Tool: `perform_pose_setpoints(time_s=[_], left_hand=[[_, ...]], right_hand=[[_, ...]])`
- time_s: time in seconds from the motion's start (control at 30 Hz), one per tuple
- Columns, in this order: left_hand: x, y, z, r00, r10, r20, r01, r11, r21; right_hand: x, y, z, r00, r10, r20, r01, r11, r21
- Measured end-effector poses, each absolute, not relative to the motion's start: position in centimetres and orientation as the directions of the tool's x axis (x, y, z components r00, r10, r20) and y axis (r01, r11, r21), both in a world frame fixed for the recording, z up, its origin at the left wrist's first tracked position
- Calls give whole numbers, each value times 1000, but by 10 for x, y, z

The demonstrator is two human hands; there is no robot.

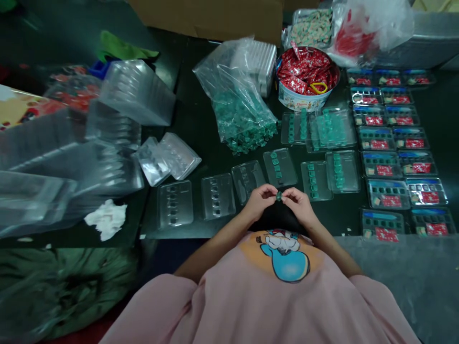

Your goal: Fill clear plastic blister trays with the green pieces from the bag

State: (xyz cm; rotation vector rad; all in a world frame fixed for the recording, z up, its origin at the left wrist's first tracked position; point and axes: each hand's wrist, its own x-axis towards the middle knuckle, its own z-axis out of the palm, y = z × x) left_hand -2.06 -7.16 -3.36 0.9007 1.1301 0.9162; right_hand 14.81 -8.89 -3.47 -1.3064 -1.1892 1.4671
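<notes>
Close to my body at the table's front edge, my left hand (pixel 260 200) and my right hand (pixel 298 203) meet, pinching one small green plastic piece (pixel 278 196) between their fingertips. Just beyond them lies a clear plastic tray (pixel 292 176) with a few green pieces in its row of slots. Left of it, clear trays (pixel 258 173) show slots without green in them. Two trays to the right (pixel 321 191) hold rows of green pieces. Behind my hands, a clear bag (pixel 233 91) spills a heap of green pieces (pixel 247 136) onto the dark table.
Stacks of clear trays (pixel 138 93) crowd the left side, near a crumpled white tissue (pixel 106 220). A round tin (pixel 304 98) of red packets stands at the back. Filled trays with red packets (pixel 380 169) line the right. A cardboard box (pixel 215 19) is behind.
</notes>
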Motion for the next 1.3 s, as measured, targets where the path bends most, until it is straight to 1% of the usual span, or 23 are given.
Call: perform_pose_setpoints(time_s=[0.07, 0.13, 0.23, 0.33, 0.4, 0.47, 0.7, 0.8, 0.87, 0.97, 1.07, 1.13, 1.23, 1.3], left_hand=[[-17, -59, -35, 152, 941, -301, -128, 321, 938], [-12, -47, -39, 134, 960, -247, -68, 258, 964], [-5, -35, -47, 105, 988, -109, 157, 92, 983], [1, -32, -54, 113, 993, 38, 405, -81, 911], [2, -33, -57, 145, 985, 96, 504, -157, 849], [2, -33, -58, 170, 978, 121, 563, -197, 803], [2, -28, -61, 214, 974, 70, 664, -197, 722], [2, -28, -62, 225, 972, 62, 694, -204, 691], [1, -28, -63, 237, 970, 54, 722, -214, 658], [-1, -29, -60, 264, 964, 38, 752, -230, 618], [-5, -32, -55, 272, 961, 55, 743, -246, 622], [-6, -34, -53, 259, 962, 85, 727, -251, 639], [-7, -36, -55, 273, 955, 112, 708, -278, 649], [-6, -36, -58, 311, 944, 108, 717, -308, 626]], right_hand=[[149, -77, -32, -93, 978, -186, 85, -178, -980], [151, -65, -33, -60, 989, -133, 180, -120, -976], [152, -50, -38, -45, 997, -56, 354, -37, -934], [152, -43, -43, -68, 998, -16, 521, 22, -853], [151, -42, -45, -90, 996, -7, 600, 49, -799], [148, -43, -46, -105, 994, -8, 661, 64, -748], [139, -42, -48, -77, 996, -49, 829, 37, -557], [140, -40, -48, -86, 994, -69, 861, 39, -507], [142, -40, -48, -99, 993, -64, 864, 54, -501], [147, -41, -49, -133, 990, -49, 840, 87, -536], [152, -44, -47, -154, 988, -22, 809, 113, -577], [153, -46, -46, -159, 987, 5, 801, 132, -584], [152, -47, -47, -170, 985, 21, 825, 154, -544], [151, -47, -48, -190, 982, 7, 851, 168, -497]])
